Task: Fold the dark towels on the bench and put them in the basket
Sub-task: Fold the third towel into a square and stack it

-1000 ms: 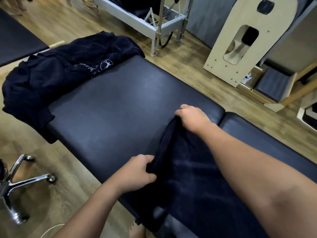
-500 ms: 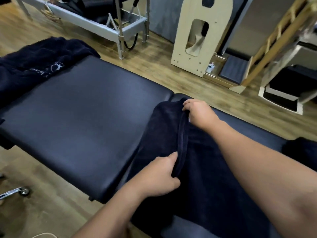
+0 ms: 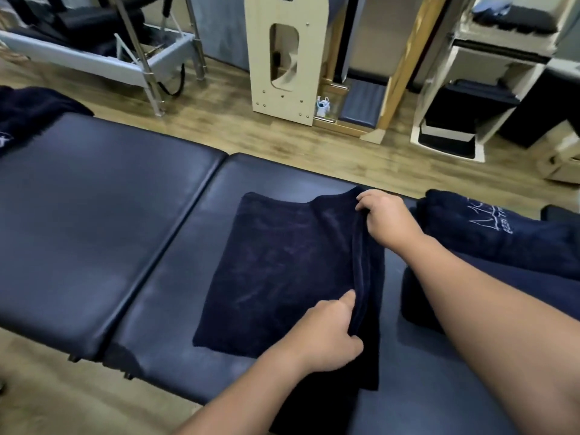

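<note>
Lying flat across the right-hand section of the padded bench [image 3: 110, 215], a dark navy towel [image 3: 282, 268] is partly folded, with a raised ridge of cloth running along its right side. Left hand [image 3: 326, 337]: fingers and thumb curled round the near end of that ridge, pinching the fold; index finger extended along the cloth. Right hand [image 3: 387, 221]: fingers curled over the far end of the same ridge, gripping the towel's far right corner. Both forearms enter from the lower right. The towel's near edge hangs slightly over the front of the bench.

Just beside the right hand, further right on the bench, a second dark towel with pale embroidered lettering [image 3: 489, 233] lies bundled. A third dark towel [image 3: 28, 111] lies heaped on the bench's far left end, partly cut off by the frame edge.

Behind the bench on the wood floor [image 3: 219, 127]: a grey metal-framed exercise machine [image 3: 103, 54], a pale wooden panel with an oblong cut-out [image 3: 282, 64], and a white shelf unit [image 3: 470, 89] with dark pads.
</note>
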A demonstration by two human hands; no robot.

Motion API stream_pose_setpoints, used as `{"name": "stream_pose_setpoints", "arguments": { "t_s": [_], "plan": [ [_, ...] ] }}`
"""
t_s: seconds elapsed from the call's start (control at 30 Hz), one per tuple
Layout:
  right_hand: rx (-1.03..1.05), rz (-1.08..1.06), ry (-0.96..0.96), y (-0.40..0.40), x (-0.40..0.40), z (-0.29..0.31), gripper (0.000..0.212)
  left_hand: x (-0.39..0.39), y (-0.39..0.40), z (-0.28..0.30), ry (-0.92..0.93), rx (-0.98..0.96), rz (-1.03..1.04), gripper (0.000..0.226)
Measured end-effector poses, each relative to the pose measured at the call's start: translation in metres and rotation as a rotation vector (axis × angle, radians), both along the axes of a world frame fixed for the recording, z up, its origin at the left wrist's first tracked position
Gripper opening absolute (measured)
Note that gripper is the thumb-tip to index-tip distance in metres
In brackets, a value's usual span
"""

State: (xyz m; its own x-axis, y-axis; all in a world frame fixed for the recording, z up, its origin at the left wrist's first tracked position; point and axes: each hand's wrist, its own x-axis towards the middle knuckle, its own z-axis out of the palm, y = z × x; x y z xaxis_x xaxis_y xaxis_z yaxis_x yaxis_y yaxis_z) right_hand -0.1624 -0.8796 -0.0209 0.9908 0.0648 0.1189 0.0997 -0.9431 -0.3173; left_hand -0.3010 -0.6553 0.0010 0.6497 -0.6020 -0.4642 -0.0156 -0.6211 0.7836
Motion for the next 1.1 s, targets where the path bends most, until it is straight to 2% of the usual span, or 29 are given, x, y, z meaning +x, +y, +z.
{"name": "stream_pose_setpoints", "arguments": {
  "t_s": [0.07, 0.1, 0.2, 0.23, 0.3, 0.33, 0.37, 0.4, 0.5, 0.57, 0.63, 0.73, 0.9, 1.1],
  "plan": [
    [-0.01, -0.036, 0.027, -0.018, -0.014, -0.004, 0.038, -0.007, -0.017, -0.005, 0.006, 0.065, -0.047, 0.079],
    [-0.034, -0.058, 0.065, -0.024, -0.02, -0.006, 0.038, -0.009, -0.023, -0.009, 0.02, 0.089, -0.07, 0.074],
    [-0.162, -0.176, 0.246, -0.027, -0.037, -0.007, 0.031, -0.014, -0.026, -0.019, -0.01, -0.007, -0.095, 0.019],
    [-0.234, -0.208, 0.283, -0.021, -0.042, -0.005, 0.025, -0.014, -0.021, -0.024, -0.084, -0.021, -0.082, 0.014],
    [-0.313, -0.21, 0.275, -0.002, -0.052, -0.006, 0.021, -0.008, -0.004, -0.04, -0.454, 0.058, -0.067, 0.027],
    [-0.294, -0.174, 0.248, 0.011, -0.056, -0.011, 0.022, -0.001, 0.008, -0.053, -0.691, 0.141, -0.067, 0.033],
    [-0.242, -0.116, 0.229, 0.028, -0.062, -0.018, 0.027, 0.007, 0.023, -0.063, -0.85, 0.251, -0.049, 0.04],
    [-0.177, -0.047, 0.242, 0.046, -0.068, -0.026, 0.035, 0.016, 0.038, -0.07, -0.876, 0.395, -0.015, 0.051],
    [-0.111, 0.073, 0.456, 0.087, -0.088, -0.053, 0.065, 0.042, 0.088, -0.09, -0.665, 0.711, -0.004, 0.084],
    [-0.137, -0.074, 0.547, 0.089, -0.095, -0.069, 0.076, 0.054, 0.114, -0.1, -0.614, 0.774, -0.106, 0.095],
    [-0.132, -0.268, 0.565, 0.083, -0.089, -0.072, 0.083, 0.07, 0.119, -0.097, -0.65, 0.778, -0.168, 0.101],
    [-0.099, -0.397, 0.614, 0.076, -0.064, -0.069, 0.087, 0.102, 0.098, -0.093, -0.671, 0.748, -0.221, 0.096],
    [-0.102, -0.37, 0.636, 0.067, -0.034, -0.065, 0.097, 0.17, 0.071, -0.094, -0.614, 0.734, -0.197, 0.08],
    [-0.023, -0.43, 0.699, 0.06, -0.009, -0.061, 0.106, 0.216, 0.079, -0.096, -0.452, 0.721, -0.069, 0.087]
  ]
}}
